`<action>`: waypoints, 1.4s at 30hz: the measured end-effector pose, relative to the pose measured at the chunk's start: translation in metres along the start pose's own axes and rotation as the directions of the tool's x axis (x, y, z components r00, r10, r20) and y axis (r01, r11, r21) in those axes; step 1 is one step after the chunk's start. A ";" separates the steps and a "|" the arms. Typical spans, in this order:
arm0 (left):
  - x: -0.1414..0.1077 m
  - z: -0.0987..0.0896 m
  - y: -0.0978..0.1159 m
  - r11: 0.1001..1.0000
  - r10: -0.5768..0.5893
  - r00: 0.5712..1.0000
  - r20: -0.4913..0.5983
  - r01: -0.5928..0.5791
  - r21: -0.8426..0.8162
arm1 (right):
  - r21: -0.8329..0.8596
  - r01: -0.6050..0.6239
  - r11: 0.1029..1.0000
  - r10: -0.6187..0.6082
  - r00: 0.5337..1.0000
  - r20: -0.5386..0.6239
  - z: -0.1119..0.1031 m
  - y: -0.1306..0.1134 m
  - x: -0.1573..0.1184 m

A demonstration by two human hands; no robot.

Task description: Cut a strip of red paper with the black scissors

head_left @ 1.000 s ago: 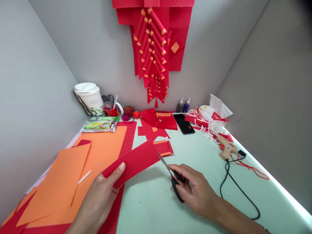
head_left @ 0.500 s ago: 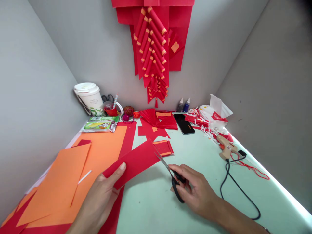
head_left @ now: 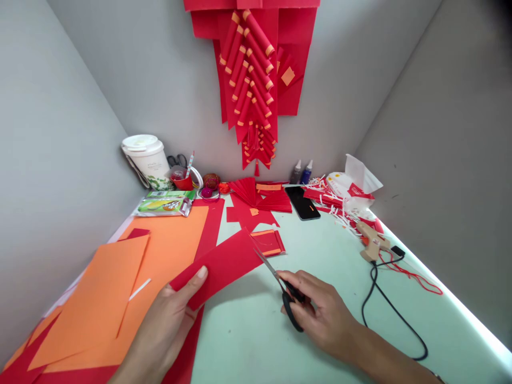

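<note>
1. At lower centre of the frame, a red paper strip (head_left: pixel 218 264) is pinched at its near end by the left hand (head_left: pixel 168 325).
2. Scissors (head_left: pixel 280 288) are gripped by the right hand (head_left: pixel 320 314), blades at the strip's far edge.
3. Thin, light and floppy, the strip is judged best held close to the cut.

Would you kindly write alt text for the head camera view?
The left hand holds a red paper strip while the right hand brings scissors to its end, above a pale green table strewn with orange paper sheets and a glue gun.
</note>
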State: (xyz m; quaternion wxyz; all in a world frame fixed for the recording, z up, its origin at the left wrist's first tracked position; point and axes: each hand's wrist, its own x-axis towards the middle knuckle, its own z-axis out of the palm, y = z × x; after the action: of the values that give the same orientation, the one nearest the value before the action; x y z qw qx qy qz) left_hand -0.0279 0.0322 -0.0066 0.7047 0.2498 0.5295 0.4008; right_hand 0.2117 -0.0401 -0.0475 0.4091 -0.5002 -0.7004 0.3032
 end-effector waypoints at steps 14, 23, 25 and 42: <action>0.001 0.000 0.000 1.000 0.004 1.000 0.010 -0.003 -0.011 | -0.016 -0.006 1.000 0.006 1.000 -0.004 -0.001 0.000 0.001; 0.002 -0.004 -0.002 0.999 -0.015 0.999 0.033 0.014 0.030 | 0.023 -0.054 0.998 0.053 0.998 0.024 -0.002 -0.002 0.001; 0.002 -0.003 -0.002 0.999 -0.014 0.998 0.056 0.012 0.031 | 0.026 -0.053 0.998 0.053 0.998 0.025 -0.002 -0.001 0.001; -0.001 0.000 -0.002 0.999 -0.019 0.996 0.086 0.016 0.040 | -0.020 -0.003 1.000 0.003 1.000 -0.002 -0.002 -0.001 -0.001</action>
State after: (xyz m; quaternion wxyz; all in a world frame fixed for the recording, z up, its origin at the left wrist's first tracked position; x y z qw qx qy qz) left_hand -0.0275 0.0297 -0.0078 0.7254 0.2761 0.5084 0.3731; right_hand 0.2130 -0.0414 -0.0467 0.4042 -0.5055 -0.7024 0.2962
